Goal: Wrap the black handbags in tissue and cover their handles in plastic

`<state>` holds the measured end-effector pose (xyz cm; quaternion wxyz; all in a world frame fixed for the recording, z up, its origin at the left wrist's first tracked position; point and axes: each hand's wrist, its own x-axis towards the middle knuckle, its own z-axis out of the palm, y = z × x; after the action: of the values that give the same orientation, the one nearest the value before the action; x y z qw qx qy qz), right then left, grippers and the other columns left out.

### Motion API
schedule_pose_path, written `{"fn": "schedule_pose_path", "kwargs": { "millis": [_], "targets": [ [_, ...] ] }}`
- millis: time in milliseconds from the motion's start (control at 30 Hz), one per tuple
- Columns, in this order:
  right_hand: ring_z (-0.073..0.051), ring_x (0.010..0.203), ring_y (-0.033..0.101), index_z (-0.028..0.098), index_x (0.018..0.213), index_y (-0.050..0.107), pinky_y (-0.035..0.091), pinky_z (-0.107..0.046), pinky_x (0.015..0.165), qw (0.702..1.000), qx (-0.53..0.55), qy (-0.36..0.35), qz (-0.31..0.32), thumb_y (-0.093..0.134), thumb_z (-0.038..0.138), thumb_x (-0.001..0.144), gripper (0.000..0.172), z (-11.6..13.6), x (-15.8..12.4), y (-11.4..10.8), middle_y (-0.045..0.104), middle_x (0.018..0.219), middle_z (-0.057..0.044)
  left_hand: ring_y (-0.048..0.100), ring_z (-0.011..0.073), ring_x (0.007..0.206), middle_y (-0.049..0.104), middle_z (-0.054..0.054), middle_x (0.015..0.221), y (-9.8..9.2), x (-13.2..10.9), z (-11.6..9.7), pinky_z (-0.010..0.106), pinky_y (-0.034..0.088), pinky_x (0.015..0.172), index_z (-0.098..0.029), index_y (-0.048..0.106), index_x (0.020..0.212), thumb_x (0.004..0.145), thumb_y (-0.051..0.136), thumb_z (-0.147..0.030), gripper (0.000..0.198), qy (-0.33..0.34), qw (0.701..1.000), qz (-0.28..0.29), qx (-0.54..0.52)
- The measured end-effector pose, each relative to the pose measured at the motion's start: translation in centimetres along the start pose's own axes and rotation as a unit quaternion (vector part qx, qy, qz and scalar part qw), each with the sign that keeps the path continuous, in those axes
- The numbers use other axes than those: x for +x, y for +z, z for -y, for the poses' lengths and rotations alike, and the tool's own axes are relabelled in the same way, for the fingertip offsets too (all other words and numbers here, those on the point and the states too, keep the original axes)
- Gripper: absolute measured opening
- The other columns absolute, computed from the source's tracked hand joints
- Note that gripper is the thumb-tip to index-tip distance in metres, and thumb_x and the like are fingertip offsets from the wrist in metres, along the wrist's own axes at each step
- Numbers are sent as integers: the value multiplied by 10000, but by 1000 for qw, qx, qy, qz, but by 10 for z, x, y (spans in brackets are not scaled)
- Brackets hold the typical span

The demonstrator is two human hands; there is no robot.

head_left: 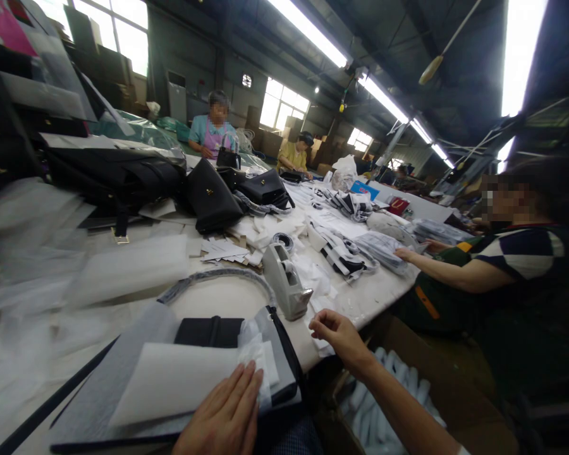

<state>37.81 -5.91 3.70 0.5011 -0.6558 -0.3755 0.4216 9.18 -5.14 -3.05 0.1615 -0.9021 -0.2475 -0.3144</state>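
A dark handbag (208, 331) lies at the table's front edge, partly covered by grey sheeting and a white foam sheet (171, 379). Its handle (218, 273), wrapped in clear film, arches up behind it. My left hand (227, 407) rests flat, fingers stretched out, on white tissue and thin plastic (255, 347) at the bag's right side. Just right of a grey tape dispenser (287, 284), my right hand (339, 335) is raised with thumb and fingertips pinched together. Whatever is between those fingertips is too small to make out.
Black bags (213, 196) and paper scraps (225, 249) cover the table beyond. Foam sheets (133, 265) are piled at left. A carton (455, 392) of white wrapped rolls stands below right. One co-worker (507, 259) sits at right; two others work at the back.
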Motion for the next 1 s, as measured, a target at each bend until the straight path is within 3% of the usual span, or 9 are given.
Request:
{"fn": "schedule_pose_path", "kwargs": {
  "millis": [67, 200, 300, 400, 600, 767, 900, 1000],
  "targets": [
    [-127, 672, 567, 162, 700, 668, 475, -241, 682, 990, -69, -32, 121, 821, 377, 688, 265, 20, -12, 6, 646, 704, -5, 656, 180, 1129, 647, 48, 1308, -1, 0, -1, 236, 561, 893, -166, 621, 1273, 917, 471, -282, 403, -11, 1000, 6, -8],
    [-160, 744, 607, 167, 746, 684, 482, -261, 737, 926, -174, -20, 335, 773, 417, 735, 266, 64, -18, 29, 680, 785, -30, 645, 177, 1147, 653, 55, 1302, -5, 1, -3, 230, 537, 932, -173, 606, 1291, 918, 480, -253, 402, -46, 998, 5, -47],
    [-149, 725, 592, 158, 810, 705, 475, -242, 719, 859, -244, -12, 451, 747, 493, 744, 345, 83, -4, 52, 673, 782, -21, 628, 157, 1167, 651, 52, 1307, -8, 1, -3, 212, 495, 983, -171, 589, 1309, 921, 461, -209, 410, -56, 996, -5, -66],
    [-109, 653, 528, 149, 836, 707, 420, -190, 618, 787, -317, -54, 527, 740, 493, 760, 353, 88, 21, 77, 633, 716, 18, 615, 144, 1179, 651, 48, 1307, -9, 1, -3, 210, 443, 1035, -171, 575, 1324, 919, 440, -175, 427, -61, 996, -5, -71],
    [-75, 611, 521, 160, 813, 693, 356, -166, 578, 647, -491, -120, 570, 744, 332, 800, 180, 86, 58, 123, 598, 671, 57, 619, 124, 1160, 688, 9, 1247, -4, -1, -3, 189, 379, 1071, -191, 628, 1261, 950, 455, -223, 358, -80, 993, -25, -87],
    [-90, 596, 522, 175, 783, 703, 315, -206, 547, 543, -600, -162, 565, 753, 351, 782, 183, 85, 68, 150, 653, 681, 37, 639, 112, 1120, 703, 4, 1217, 3, -2, -1, 181, 381, 1065, -188, 649, 1215, 949, 448, -204, 334, -72, 993, -47, -79],
    [-106, 572, 525, 205, 806, 738, 301, -235, 525, 477, -674, -141, 547, 761, 457, 745, 261, 83, 71, 167, 673, 664, 37, 645, 112, 1108, 706, 1, 1211, 7, -4, 1, 183, 370, 1072, -190, 653, 1205, 946, 456, -217, 327, -55, 995, -48, -70],
    [-129, 576, 543, 221, 823, 762, 303, -250, 530, 451, -713, -133, 520, 764, 561, 698, 363, 81, 75, 171, 688, 653, 19, 644, 112, 1109, 708, 6, 1207, 9, -5, 2, 182, 366, 1073, -182, 651, 1210, 948, 454, -213, 329, -49, 995, -47, -68]
  ]
}}
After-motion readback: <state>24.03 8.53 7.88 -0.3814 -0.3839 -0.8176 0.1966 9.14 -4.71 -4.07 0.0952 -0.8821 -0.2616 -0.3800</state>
